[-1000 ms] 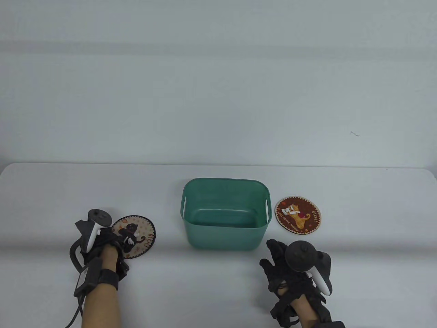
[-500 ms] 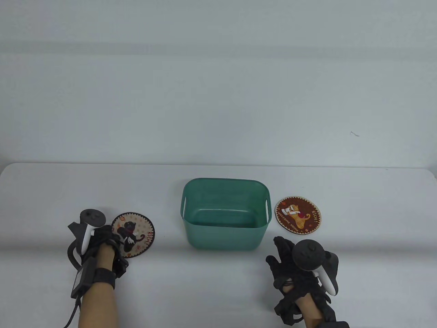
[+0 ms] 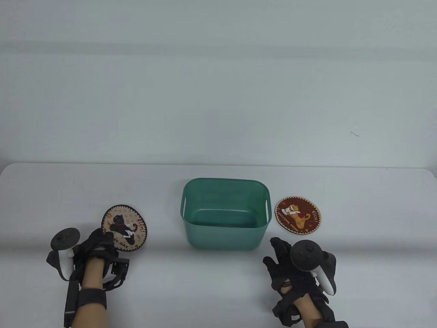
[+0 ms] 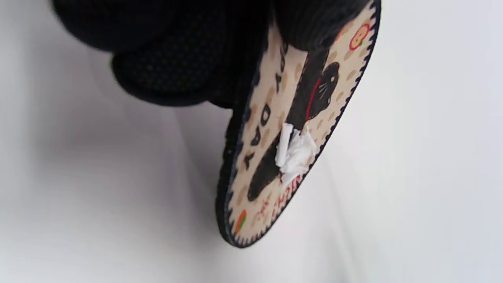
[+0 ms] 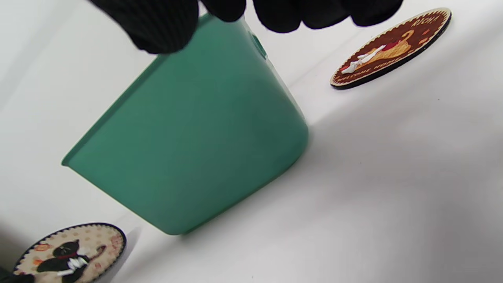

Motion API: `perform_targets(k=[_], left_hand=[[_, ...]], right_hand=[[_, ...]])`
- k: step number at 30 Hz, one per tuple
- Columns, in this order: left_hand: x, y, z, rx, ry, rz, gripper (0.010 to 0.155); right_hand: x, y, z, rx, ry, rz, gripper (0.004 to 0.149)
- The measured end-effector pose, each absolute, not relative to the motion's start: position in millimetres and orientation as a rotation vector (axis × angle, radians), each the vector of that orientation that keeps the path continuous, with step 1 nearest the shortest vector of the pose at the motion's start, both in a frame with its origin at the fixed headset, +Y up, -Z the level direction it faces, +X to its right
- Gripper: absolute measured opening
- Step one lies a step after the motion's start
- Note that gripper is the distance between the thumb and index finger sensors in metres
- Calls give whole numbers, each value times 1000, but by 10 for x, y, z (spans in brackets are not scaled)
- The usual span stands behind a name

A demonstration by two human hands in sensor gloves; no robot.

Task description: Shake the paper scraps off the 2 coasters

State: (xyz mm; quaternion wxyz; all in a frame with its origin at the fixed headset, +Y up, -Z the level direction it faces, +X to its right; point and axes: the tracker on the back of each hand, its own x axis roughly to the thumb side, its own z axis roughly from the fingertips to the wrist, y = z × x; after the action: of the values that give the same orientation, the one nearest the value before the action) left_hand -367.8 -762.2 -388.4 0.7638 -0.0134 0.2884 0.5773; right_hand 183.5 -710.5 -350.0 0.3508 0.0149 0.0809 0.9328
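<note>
My left hand (image 3: 104, 241) pinches the near edge of the cream coaster with a black cat (image 3: 124, 227) and holds it tilted above the table. White paper scraps (image 4: 294, 151) still cling to the cat coaster's (image 4: 271, 98) face, under my gloved fingers (image 4: 188, 51). The brown coaster with an orange cat (image 3: 298, 214) lies flat to the right of the green bin (image 3: 191, 235), with white scraps (image 3: 293, 210) on it. My right hand (image 3: 278, 254) hovers with its fingers relaxed near the bin's front right corner and holds nothing.
The green bin (image 5: 196, 137) stands between the two coasters, open at the top, and its inside looks bare. In the right wrist view the brown coaster (image 5: 393, 47) lies beyond the bin and the cat coaster (image 5: 70, 251) shows at the lower left.
My left hand has drawn back to the left and raised the cat coaster off the table, turning and tilting it. The right hand has barely shifted.
</note>
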Motion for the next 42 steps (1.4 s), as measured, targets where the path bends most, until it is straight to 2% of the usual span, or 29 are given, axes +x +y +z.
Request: perform_targets(k=[4, 7, 10, 14, 19, 22, 27, 31, 35, 42], left_hand=[[-3515, -7546, -3675, 131, 607, 1515, 45], [-3346, -7433, -3581, 227, 529, 1691, 46], [-3173, -7300, -3545, 247, 438, 1749, 46], [-2837, -7160, -3562, 184, 289, 1781, 46], [-2230, -7115, -3582, -4, 111, 1789, 46], [-1909, -7143, -3560, -111, 25, 1770, 45], [-1408, -7336, -3497, -328, -72, 1754, 45], [-1220, -7426, -3461, -398, -98, 1727, 44], [-1214, -7428, -3451, -369, -79, 1659, 44], [-1288, -7134, -3637, -378, -49, 1563, 43]], right_hand=[[1810, -7093, -3495, 63, 194, 2397, 64], [1783, -7064, -3472, 83, 171, 2380, 63], [1763, -7047, -3461, 99, 149, 2348, 62], [1761, -7034, -3458, 103, 112, 2279, 61], [1756, -7007, -3451, 96, 83, 2096, 59], [1741, -7013, -3449, 90, 104, 1979, 60], [1716, -7164, -3482, 86, 258, 1754, 69], [1699, -7260, -3503, 44, 339, 1636, 67], [1700, -7293, -3522, 3, 341, 1644, 61], [1661, -6999, -3680, 29, 253, 1780, 50]])
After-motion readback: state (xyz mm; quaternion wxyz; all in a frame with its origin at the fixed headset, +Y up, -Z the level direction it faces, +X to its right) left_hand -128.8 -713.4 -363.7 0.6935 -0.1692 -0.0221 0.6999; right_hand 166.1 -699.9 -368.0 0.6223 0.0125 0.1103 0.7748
